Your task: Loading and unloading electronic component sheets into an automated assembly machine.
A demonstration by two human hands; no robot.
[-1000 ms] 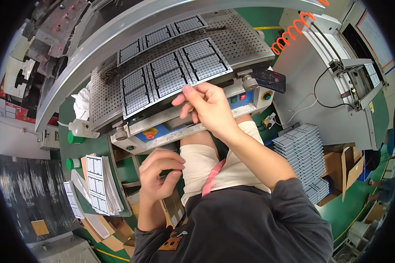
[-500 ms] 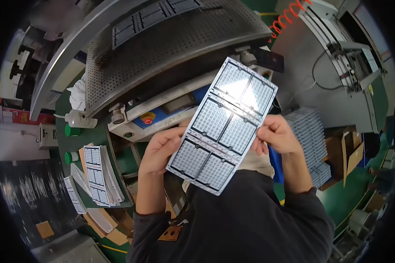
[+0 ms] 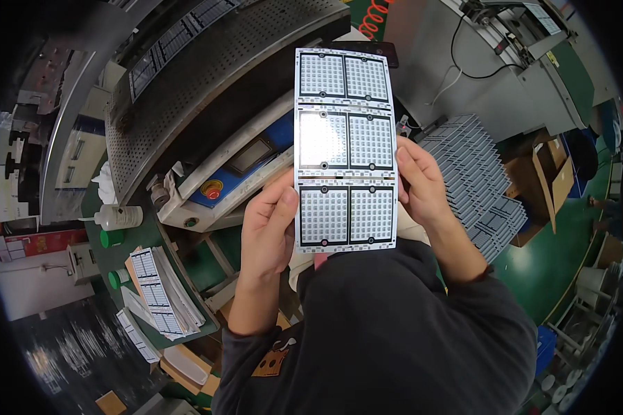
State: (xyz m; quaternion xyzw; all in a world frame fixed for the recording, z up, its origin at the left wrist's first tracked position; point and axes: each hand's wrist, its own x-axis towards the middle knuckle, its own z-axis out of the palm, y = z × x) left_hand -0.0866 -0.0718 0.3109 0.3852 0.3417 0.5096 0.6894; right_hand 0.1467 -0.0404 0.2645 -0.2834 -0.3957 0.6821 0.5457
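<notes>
Board held up at the centre of the frame, long side running top to bottom, six light grids in black borders facing the wearer. Left hand grasped the left edge below its middle, thumb near the rim; right hand grasped the right edge a little higher, about halfway up. Fingers behind the board were hidden, so their exact placing could not be told.

On handling, my judgement: a light pinch at the rims suited it best, thumbs off the grids, both sides borne evenly so the thin sheet would not bow. Bright glare sat on the middle left grid; a slight tilt would probably have cleared it for a proper look.

Board lay between the two hands, most of its length rising above them, lower end just in front of the dark shirt. Upper left of the frame: a perforated metal bed with another board on it. Right of the frame, well apart from the held one: a tall stack of boards
</notes>
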